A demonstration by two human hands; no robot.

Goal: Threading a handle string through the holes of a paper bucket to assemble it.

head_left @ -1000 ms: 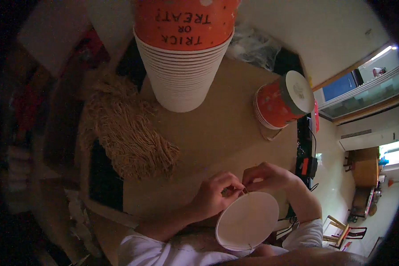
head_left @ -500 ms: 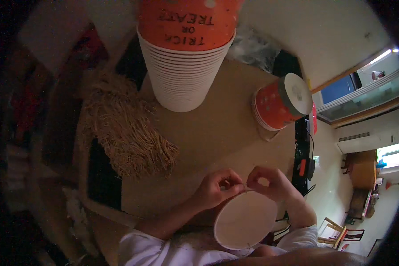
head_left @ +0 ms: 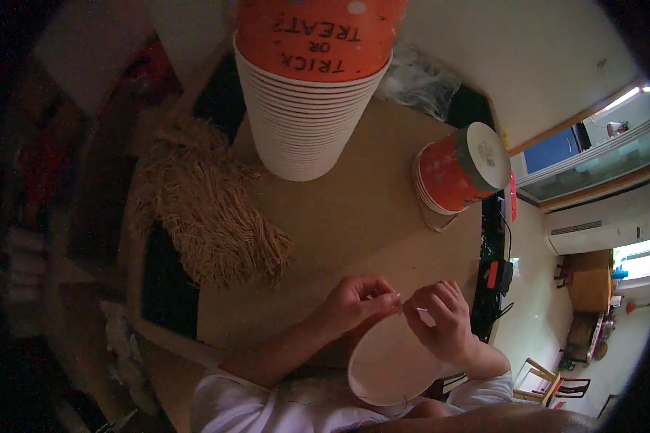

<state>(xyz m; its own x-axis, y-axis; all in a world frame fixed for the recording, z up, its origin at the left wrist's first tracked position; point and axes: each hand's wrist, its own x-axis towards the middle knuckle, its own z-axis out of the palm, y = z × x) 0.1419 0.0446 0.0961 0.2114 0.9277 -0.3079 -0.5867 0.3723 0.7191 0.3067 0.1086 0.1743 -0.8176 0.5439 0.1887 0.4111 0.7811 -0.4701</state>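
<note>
A paper bucket rests against my lap, tilted so its pale inside faces up. At its far rim my left hand is closed, thumb and index finger pinched together. My right hand is closed just beside it, its fingers curled over the rim and covering part of the opening. A thin pale piece shows at my right fingertips; what lies between the fingers is too small to make out. A short dark strand shows at the near rim.
On the brown board stand a tall stack of white-sided buckets topped with orange, and a few upside-down orange buckets with a cord loop. A brown cord bundle lies left. Clear plastic lies behind; a power strip sits right.
My right hand has turned and curled inward over the rim, now covering more of the bucket's opening. My left hand keeps its pinch almost in place. The view has shifted slightly.
</note>
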